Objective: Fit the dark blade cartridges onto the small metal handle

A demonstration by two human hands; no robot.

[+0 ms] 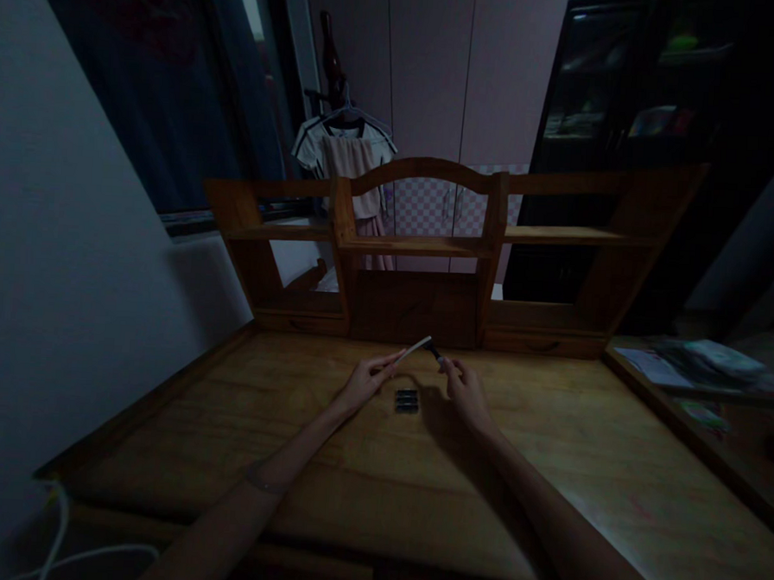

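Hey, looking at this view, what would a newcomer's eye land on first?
Probably the two hands near the middle, above the desk: the left hand holds a pale, thin strip and the right hand a small dark tool, their ends nearly meeting. Behind them, the wooden shelf unit with its arched top spans the back of the desk.

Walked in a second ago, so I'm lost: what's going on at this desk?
A person is working over a wooden desk. Their left hand holds a thin pale strip, and their right hand holds a small dark tool close to its far end; whether they touch is unclear. Small dark items lie on the desk, nearer the person, too dim to identify.
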